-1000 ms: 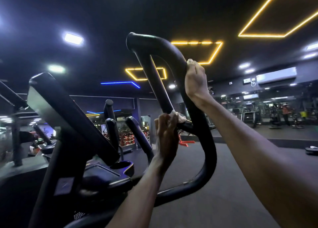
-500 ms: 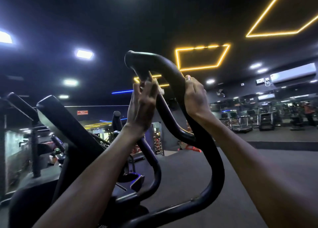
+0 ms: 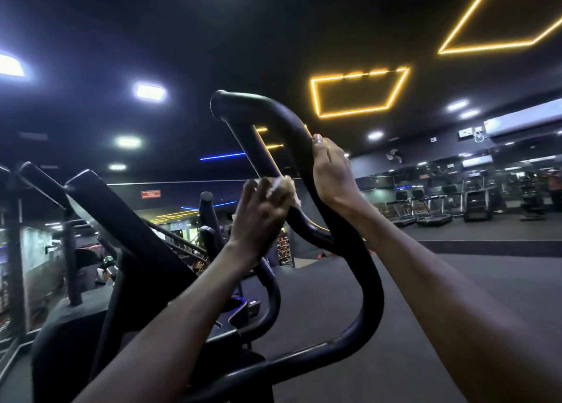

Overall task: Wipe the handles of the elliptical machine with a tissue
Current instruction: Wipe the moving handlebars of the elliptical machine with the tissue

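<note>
The elliptical's black looped handle (image 3: 369,284) rises in the middle of the view, with an outer curved bar and an inner straight bar (image 3: 258,147). My left hand (image 3: 260,217) wraps the inner bar about halfway down, pressing a white tissue (image 3: 281,186) against it; only a corner of the tissue shows between the fingers. My right hand (image 3: 331,171) grips the outer bar just to the right, thumb up, a little higher than the left hand.
The machine's dark console (image 3: 121,223) slants at the left, with a second black handle (image 3: 208,217) behind it. Treadmills (image 3: 431,211) and other gym machines line the far right wall. Dark rubber floor (image 3: 425,296) spreads to the right.
My left hand slid up the inner bar with the tissue, then came back down to the middle of it. My right hand kept its grip on the outer bar.
</note>
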A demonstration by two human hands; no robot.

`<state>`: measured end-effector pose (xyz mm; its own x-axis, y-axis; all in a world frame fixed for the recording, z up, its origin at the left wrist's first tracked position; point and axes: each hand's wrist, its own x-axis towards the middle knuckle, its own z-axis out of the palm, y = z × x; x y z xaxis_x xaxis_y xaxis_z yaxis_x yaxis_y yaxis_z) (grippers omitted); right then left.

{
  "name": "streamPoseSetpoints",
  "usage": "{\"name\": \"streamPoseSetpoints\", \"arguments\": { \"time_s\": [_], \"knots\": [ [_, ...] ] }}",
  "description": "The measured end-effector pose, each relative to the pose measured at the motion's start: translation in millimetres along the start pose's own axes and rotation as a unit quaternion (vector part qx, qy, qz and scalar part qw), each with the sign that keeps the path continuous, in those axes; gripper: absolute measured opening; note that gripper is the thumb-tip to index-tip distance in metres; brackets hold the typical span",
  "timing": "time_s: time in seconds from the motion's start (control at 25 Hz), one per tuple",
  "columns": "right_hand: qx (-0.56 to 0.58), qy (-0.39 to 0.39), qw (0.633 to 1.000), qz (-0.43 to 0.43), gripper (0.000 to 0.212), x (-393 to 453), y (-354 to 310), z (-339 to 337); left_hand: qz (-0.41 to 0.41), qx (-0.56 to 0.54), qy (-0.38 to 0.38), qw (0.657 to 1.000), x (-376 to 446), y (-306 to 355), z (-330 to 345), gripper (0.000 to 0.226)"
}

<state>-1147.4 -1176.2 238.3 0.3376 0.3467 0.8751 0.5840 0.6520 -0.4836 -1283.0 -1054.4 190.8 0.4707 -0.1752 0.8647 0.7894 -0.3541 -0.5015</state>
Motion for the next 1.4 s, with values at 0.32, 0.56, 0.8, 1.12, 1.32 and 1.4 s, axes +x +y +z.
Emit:
{"name": "streamPoseSetpoints", "arguments": {
  "time_s": [0.32,0.56,0.8,1.12,1.32,1.4],
  "knots": [
    [0.001,0.0,1.0,-0.01,0.037,-9.3,2.8,-6.1,-0.106,-0.186,0.0,0.977,10.0,2.8,-0.5,0.034],
    [-0.028,-0.003,1.0,-0.009,0.037,-20.4,13.3,-12.7,-0.045,-0.286,0.006,0.957,-34.9,78.0,-9.9,0.037],
    [-0.025,0.007,1.0,0.014,0.033,-23.1,6.5,-11.4,-0.35,-0.546,-0.073,0.758,-6.9,99.8,-27.1,0.02],
    [-0.03,0.029,0.998,0.052,0.04,-31.7,-4.4,-3.6,-0.567,-0.688,-0.082,0.445,5.2,106.5,-51.9,0.019],
    [-0.017,0.018,0.998,0.06,0.04,-27.7,-4.0,-7.2,-0.595,-0.721,0.065,0.35,58.2,52.8,-79.5,0.008],
    [-0.033,0.019,0.998,0.05,0.04,-28.9,-4.2,-7.6,-0.601,-0.709,0.091,0.358,81.5,30.9,-85.0,0.008]
  ]
}}
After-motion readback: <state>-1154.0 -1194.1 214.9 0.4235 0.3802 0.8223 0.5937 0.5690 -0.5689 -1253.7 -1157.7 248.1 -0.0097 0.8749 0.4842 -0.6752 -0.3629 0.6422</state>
